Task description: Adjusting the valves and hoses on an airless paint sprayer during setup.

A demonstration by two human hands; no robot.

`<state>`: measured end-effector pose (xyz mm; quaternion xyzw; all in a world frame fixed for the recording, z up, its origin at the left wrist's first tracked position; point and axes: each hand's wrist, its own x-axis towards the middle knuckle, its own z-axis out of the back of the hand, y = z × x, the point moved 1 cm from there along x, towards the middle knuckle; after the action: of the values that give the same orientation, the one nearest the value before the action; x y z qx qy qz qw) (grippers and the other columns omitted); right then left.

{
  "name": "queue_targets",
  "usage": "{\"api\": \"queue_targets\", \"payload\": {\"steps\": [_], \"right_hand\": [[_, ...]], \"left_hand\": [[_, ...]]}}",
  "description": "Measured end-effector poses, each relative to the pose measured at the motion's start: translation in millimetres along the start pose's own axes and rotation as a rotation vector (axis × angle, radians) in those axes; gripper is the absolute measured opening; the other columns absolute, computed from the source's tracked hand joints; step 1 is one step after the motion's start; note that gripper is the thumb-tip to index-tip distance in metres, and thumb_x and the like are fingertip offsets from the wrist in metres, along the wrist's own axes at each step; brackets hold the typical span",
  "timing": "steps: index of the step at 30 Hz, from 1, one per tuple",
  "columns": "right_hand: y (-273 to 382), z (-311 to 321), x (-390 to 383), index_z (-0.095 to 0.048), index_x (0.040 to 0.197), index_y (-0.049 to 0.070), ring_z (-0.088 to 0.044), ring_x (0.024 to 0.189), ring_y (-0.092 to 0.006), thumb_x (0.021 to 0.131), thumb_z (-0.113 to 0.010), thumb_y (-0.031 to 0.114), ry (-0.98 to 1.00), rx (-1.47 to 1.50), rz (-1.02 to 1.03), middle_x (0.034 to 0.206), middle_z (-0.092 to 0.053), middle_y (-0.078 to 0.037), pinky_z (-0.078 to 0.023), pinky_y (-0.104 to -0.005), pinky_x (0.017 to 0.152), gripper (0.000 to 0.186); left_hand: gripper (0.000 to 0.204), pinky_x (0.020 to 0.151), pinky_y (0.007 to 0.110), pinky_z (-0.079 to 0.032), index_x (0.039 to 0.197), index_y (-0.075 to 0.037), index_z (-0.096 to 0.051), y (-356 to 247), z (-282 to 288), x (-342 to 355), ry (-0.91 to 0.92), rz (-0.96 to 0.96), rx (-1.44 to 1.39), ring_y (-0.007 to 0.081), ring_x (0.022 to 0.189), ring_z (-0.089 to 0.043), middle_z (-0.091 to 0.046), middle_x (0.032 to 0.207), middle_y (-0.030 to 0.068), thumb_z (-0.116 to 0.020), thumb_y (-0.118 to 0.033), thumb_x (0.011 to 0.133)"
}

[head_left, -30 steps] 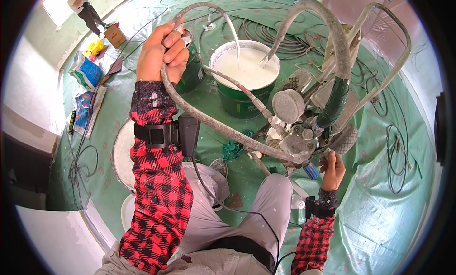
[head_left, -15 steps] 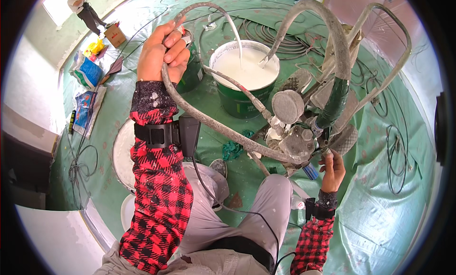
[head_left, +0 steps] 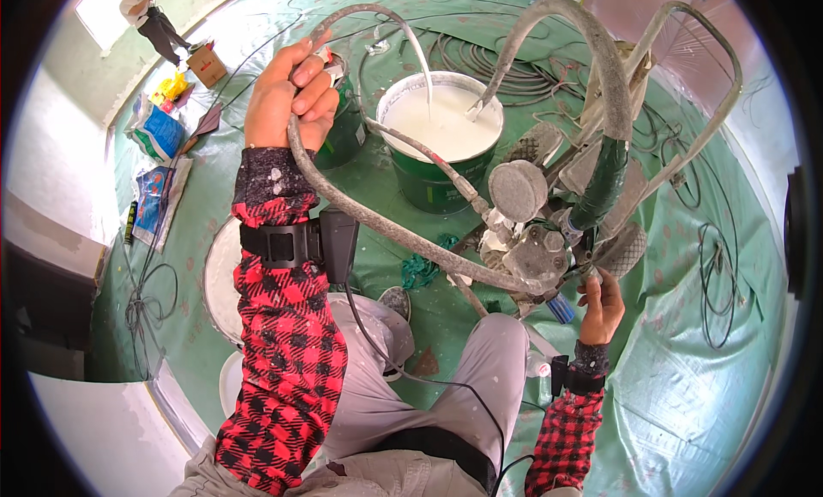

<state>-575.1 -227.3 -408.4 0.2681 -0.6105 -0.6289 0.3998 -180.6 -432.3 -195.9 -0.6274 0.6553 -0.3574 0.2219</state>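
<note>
My left hand is wrapped round a grey, paint-crusted hose, holding a loop of it up. One end of that hose runs to a dirty paint sprayer pump; the other arches over a green bucket of white paint. Its last stretch is white down to the paint; I cannot tell coated hose from running paint. A thick suction hose curves from the pump into the same paint. My right hand pinches a small part at the pump's lower right, mostly hidden by the fingers, beside a blue cylindrical piece.
Behind the pump lies a coiled hose. A second green bucket stands behind my left hand, and a round white-coated container sits left. Bags, a carton and another person are far left. Green sheeting covers the floor.
The hose's white end over the bucket has shifted slightly left, along with my left hand. My right hand keeps its place at the pump.
</note>
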Motion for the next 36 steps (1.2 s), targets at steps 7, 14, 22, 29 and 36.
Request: {"api": "queue_targets", "payload": {"steps": [7,14,22,29,36], "right_hand": [[0,4,2,-0.06,0.107,-0.004,-0.056,0.059,-0.0095,0.092,-0.06,0.03,0.036,0.047,-0.091,0.075,-0.062,-0.006,-0.04,-0.0209,0.048,0.037],[-5,6,0,-0.062,0.095,-0.003,-0.055,0.055,-0.0094,0.094,-0.056,0.037,-0.008,0.013,-0.123,0.068,-0.061,-0.006,-0.038,-0.0213,0.047,0.04],[-4,9,6,-0.064,0.077,-0.002,-0.045,0.04,-0.0084,0.096,-0.046,0.049,-0.023,-0.149,-0.252,0.048,-0.051,-0.003,-0.032,-0.0231,0.04,0.056],[-1,1,1,-0.06,0.102,-0.003,-0.053,0.053,-0.0074,0.095,-0.055,0.031,-0.013,0.043,-0.1,0.071,-0.06,-0.004,-0.036,-0.0197,0.045,0.035],[-4,2,4,-0.062,0.084,-0.001,-0.052,0.045,-0.0098,0.095,-0.051,0.043,-0.036,-0.039,-0.187,0.059,-0.057,-0.005,-0.036,-0.0218,0.039,0.047]], "left_hand": [[0.007,0.04,0.022,-0.023,0.095,-0.002,-0.048,0,-1,0,-0.014,-0.011,-0.014,0.006,0.042,-0.028,-0.04,0.064,-0.0027,-0.047,-0.009,0.094],[0.006,0.04,0.022,-0.023,0.094,-0.002,-0.048,0,-1,0,-0.01,-0.007,-0.017,0.0062,0.042,-0.028,-0.04,0.064,-0.0023,-0.047,-0.008,0.094],[0.008,0.04,0.022,-0.023,0.096,-0.001,-0.048,-1,-1,0,0.012,-0.003,-0.032,0.0064,0.043,-0.029,-0.039,0.064,-0.0022,-0.047,-0.009,0.094],[0.008,0.04,0.022,-0.023,0.095,-0.002,-0.047,0,-2,0,-0.01,-0.002,-0.011,0.0061,0.042,-0.028,-0.039,0.064,-0.0023,-0.047,-0.01,0.094],[0.006,0.04,0.022,-0.023,0.092,-0.003,-0.047,0,-2,0,-0.017,-0.006,-0.016,0.0061,0.042,-0.028,-0.039,0.064,-0.0023,-0.048,-0.009,0.094]]}}
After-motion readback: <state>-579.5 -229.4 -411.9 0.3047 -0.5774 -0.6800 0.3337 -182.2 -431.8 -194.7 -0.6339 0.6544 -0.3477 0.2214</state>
